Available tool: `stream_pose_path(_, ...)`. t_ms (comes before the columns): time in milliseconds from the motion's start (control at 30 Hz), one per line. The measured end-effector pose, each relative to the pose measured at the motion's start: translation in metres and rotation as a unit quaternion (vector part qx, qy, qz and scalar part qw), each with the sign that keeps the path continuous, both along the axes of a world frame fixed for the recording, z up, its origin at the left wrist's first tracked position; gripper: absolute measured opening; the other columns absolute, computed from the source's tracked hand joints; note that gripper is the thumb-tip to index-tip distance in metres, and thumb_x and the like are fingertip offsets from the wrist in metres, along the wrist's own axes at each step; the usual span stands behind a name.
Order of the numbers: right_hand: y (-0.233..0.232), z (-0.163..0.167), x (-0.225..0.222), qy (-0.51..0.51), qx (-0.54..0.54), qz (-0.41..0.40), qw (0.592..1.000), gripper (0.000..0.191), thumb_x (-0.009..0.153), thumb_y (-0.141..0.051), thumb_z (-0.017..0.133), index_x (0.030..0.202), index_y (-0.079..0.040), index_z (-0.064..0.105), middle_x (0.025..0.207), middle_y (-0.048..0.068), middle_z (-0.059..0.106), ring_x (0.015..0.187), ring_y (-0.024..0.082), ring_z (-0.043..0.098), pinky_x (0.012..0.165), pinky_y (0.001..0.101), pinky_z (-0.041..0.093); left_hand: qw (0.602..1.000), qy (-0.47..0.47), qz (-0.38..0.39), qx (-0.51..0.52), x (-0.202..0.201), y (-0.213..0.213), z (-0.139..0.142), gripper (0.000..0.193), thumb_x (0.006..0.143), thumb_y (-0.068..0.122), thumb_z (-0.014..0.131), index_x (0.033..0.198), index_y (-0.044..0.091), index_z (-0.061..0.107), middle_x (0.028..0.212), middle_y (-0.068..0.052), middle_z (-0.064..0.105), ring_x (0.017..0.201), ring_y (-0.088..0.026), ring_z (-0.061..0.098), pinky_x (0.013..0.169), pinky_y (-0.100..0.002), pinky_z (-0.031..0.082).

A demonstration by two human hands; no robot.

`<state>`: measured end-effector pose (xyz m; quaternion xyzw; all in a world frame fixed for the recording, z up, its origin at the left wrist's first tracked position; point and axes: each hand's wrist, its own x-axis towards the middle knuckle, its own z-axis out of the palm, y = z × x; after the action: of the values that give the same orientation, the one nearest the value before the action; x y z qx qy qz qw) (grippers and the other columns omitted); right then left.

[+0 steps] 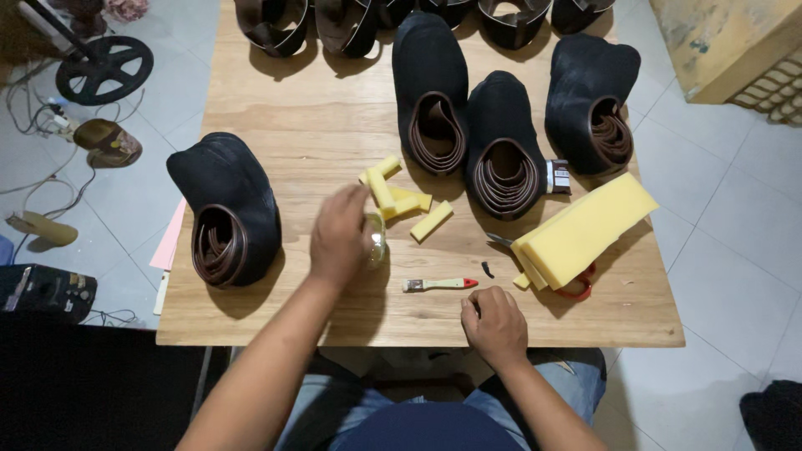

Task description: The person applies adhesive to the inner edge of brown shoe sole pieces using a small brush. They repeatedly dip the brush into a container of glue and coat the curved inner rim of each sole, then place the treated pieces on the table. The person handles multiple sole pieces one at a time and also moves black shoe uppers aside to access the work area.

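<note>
yellow foam strips (399, 199) lie in a loose pile near the middle of the wooden tabletop (292, 117), and every place below is told from that pile. just left of it and a little nearer the person, the left hand (340, 235) hovers with its fingers curled around a small clear rounded thing (377, 240), perhaps a little jar, which shows at the hand's right edge and is partly hidden; the fingertips also reach one strip of the pile. nearer the person than the pile lies a small brush (439, 285) with a pale handle and a red tip, flat on the wood. the right hand (494, 324) rests beyond that brush at the near edge, fingers folded under into a loose fist; whether it holds anything cannot be told. right of the pile sits a big yellow foam block (585, 230), lying over red-handled scissors (576, 288). behind the pile stand three black shoe uppers (505, 125) with brown strips coiled in their openings. far left of the pile, a fourth black shoe upper (224, 205) lies alone.
</note>
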<state>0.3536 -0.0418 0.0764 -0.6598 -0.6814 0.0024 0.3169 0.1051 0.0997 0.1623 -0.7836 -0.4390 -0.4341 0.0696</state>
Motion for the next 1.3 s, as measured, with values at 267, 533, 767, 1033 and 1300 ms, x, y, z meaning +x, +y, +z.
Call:
stream_pose_path(267,-0.001,-0.001,0.002,0.009,0.002,0.001,1.000,0.015,0.083,-0.019,0.074,0.083,-0.011,0.061,0.082,0.008,0.059,0.081,0.030,0.062,0.068,0.0453,0.050,0.962,-0.026,-0.100,-0.251,0.014,-0.103,-0.046,0.008,0.087,0.016,0.068,0.087,0.009,0.065,0.081,-0.012,0.064,0.075,-0.034,0.066,0.064,-0.046,0.052)
stream_pose_path(533,0.000,-0.005,0.004,0.011,-0.004,0.004,1.000,0.014,0.082,-0.020,0.074,0.083,-0.011,0.063,0.083,0.008,0.060,0.082,0.030,0.062,0.068,0.0446,0.050,0.946,0.028,0.075,-0.313,-0.028,-0.090,-0.099,0.028,0.093,0.032,0.060,0.074,0.011,0.060,0.075,-0.013,0.066,0.069,-0.038,0.065,0.062,-0.052,0.051)
stream_pose_path(767,-0.002,0.009,0.019,0.223,-0.086,-0.012,0.971,0.012,0.087,-0.020,0.073,0.092,-0.010,0.070,0.089,0.005,0.068,0.079,0.020,0.069,0.070,0.0355,0.056,0.938,0.095,0.125,-0.308,-0.021,-0.084,-0.113,0.029,0.089,0.038,0.062,0.073,0.014,0.062,0.072,-0.010,0.067,0.066,-0.035,0.066,0.059,-0.052,0.053)
stream_pose_path(1033,0.035,0.064,0.079,-0.012,0.039,-0.072,0.997,0.060,0.076,-0.029,0.081,0.128,-0.005,0.061,0.132,0.019,0.057,0.127,0.040,0.048,0.108,0.0518,0.035,0.928,0.115,0.132,-0.328,-0.018,-0.086,-0.105,0.028,0.089,0.037,0.060,0.074,0.014,0.062,0.073,-0.010,0.067,0.067,-0.035,0.067,0.059,-0.051,0.053)
stream_pose_path(1300,0.039,0.055,0.087,-0.123,-0.042,-0.072,0.989,0.064,0.072,-0.015,0.075,0.134,-0.016,0.062,0.143,0.012,0.054,0.137,0.034,0.046,0.114,0.0523,0.030,0.923,0.106,0.129,-0.347,-0.017,-0.086,-0.101,0.028,0.089,0.037,0.061,0.073,0.014,0.062,0.072,-0.009,0.066,0.066,-0.034,0.067,0.059,-0.050,0.053)
